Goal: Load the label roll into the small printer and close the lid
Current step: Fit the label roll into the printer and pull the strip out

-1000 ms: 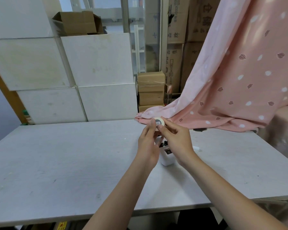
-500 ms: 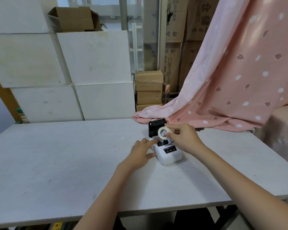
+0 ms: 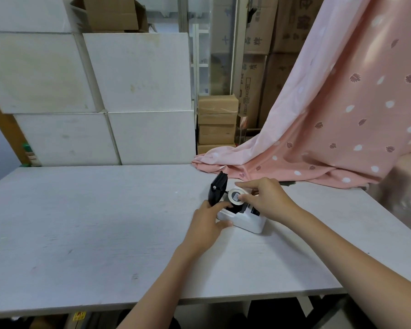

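A small white printer (image 3: 250, 222) sits on the white table (image 3: 86, 224), right of centre. Its black lid (image 3: 217, 189) stands open and upright at the printer's far-left end. My right hand (image 3: 265, 199) pinches a white label roll (image 3: 235, 197) with a grey core, holding it on edge low in the printer's open bay. My left hand (image 3: 208, 223) grips the printer's near-left corner, fingers at the bay's edge and thumb on the front. The bay's inside is mostly hidden by the roll and fingers.
A pink patterned cloth (image 3: 337, 129) drapes onto the table's far right edge, just behind the printer. White blocks (image 3: 138, 91) and stacked cardboard boxes (image 3: 217, 122) stand behind the table.
The right hand brought the roll down from mid-air into the printer's open bay. The left hand left the roll and took hold of the printer's corner. The lid now stands in plain view.
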`<state>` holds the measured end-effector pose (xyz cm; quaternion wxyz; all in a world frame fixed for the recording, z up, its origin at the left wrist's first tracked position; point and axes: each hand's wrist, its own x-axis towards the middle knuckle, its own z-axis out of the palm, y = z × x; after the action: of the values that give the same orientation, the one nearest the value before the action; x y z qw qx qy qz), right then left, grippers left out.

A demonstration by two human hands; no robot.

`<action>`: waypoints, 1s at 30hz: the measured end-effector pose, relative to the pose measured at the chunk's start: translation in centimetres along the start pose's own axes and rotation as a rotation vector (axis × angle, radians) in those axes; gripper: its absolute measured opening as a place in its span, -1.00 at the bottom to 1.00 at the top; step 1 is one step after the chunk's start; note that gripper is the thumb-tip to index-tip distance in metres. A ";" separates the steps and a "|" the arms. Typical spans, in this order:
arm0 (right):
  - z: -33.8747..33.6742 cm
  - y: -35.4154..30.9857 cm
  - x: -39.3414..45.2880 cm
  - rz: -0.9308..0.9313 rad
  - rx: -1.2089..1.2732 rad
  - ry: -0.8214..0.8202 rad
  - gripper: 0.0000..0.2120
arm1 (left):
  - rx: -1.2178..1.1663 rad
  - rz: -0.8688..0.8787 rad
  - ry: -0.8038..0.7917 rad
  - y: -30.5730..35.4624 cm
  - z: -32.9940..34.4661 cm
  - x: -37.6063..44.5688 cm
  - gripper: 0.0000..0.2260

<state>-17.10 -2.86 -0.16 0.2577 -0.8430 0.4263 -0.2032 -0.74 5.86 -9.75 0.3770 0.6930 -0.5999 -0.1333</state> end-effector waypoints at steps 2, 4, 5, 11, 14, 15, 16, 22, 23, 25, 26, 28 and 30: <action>-0.1 0.0 0.0 -0.018 -0.023 -0.007 -0.61 | 0.006 -0.006 0.003 0.0 0.1 -0.1 -0.63; -0.1 0.1 -0.1 -0.037 -0.050 -0.018 -0.62 | -0.010 -0.004 0.015 0.1 0.1 -0.1 -0.67; -0.1 0.2 -0.1 -0.044 -0.058 -0.024 -0.62 | -0.019 -0.002 0.023 0.1 0.0 -0.2 -0.69; 0.5 0.2 0.5 -0.055 -0.144 -0.059 -0.62 | -0.050 -0.031 0.032 0.2 -0.2 -0.1 -0.75; 1.0 -0.2 0.9 -0.053 -0.187 -0.078 -0.64 | -0.060 -0.041 0.038 0.3 -0.2 -0.2 -0.77; 1.2 -0.3 1.0 -0.050 -0.202 -0.083 -0.65 | -0.061 -0.043 0.042 0.3 -0.2 -0.2 -0.77; 1.3 -0.4 1.0 -0.047 -0.219 -0.087 -0.65 | -0.056 -0.043 0.046 0.4 -0.2 -0.2 -0.77; 1.5 -0.6 1.1 -0.028 -0.256 -0.105 -0.68 | -0.002 -0.050 0.087 0.6 -0.2 -0.5 -0.77; 1.6 -0.6 1.2 -0.029 -0.262 -0.113 -0.68 | 0.012 -0.051 0.092 0.7 -0.2 -0.5 -0.77; 1.6 -0.8 1.4 -0.029 -0.279 -0.131 -0.68 | 0.031 -0.052 0.101 0.7 -0.1 -0.5 -0.79; 1.6 -0.8 1.5 -0.031 -0.290 -0.137 -0.68 | 0.036 -0.052 0.106 0.8 -0.1 -0.6 -0.79; 1.5 -0.7 1.6 -0.049 -0.295 -0.144 -0.67 | 0.055 -0.045 0.117 0.8 -0.1 -0.7 -0.79; 1.4 -0.5 1.4 -0.076 -0.274 -0.155 -0.68 | 0.072 -0.035 0.122 0.9 -0.1 -0.7 -0.78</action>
<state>-15.28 -3.41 -0.78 0.1645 -0.8988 0.3968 -0.0870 -1.47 6.58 -9.24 0.3854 0.7231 -0.5682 -0.0758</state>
